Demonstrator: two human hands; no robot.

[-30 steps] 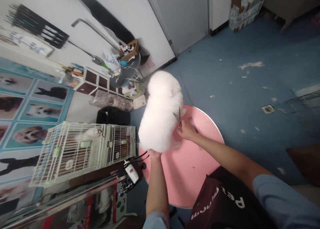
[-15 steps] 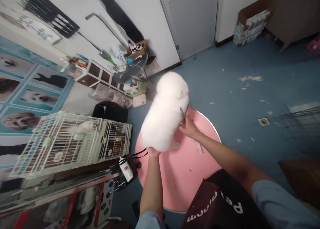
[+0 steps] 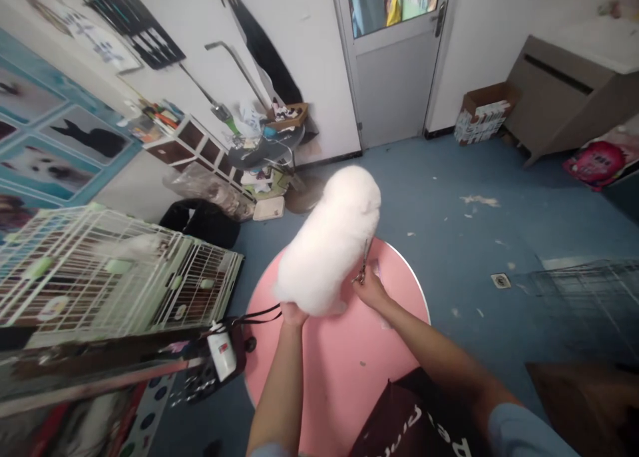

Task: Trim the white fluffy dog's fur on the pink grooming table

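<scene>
In the head view, my right hand (image 3: pixel 368 289) is closed around the handles of the scissors (image 3: pixel 363 265), their blades pointing away from me along the right flank of the white fluffy dog (image 3: pixel 324 251). The dog is on the round pink bench (image 3: pixel 344 370), its head end at the far edge. My left hand (image 3: pixel 294 314) touches its rear; the fingers are hidden beneath the fur, so I cannot tell how tightly they grip. Black straps (image 3: pixel 257 317) lie just beside that hand.

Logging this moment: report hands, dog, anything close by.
Right hand holding scissors beside white dog. Left hand at dog's rear. Dog on pink table. Black straps near left hand.
</scene>
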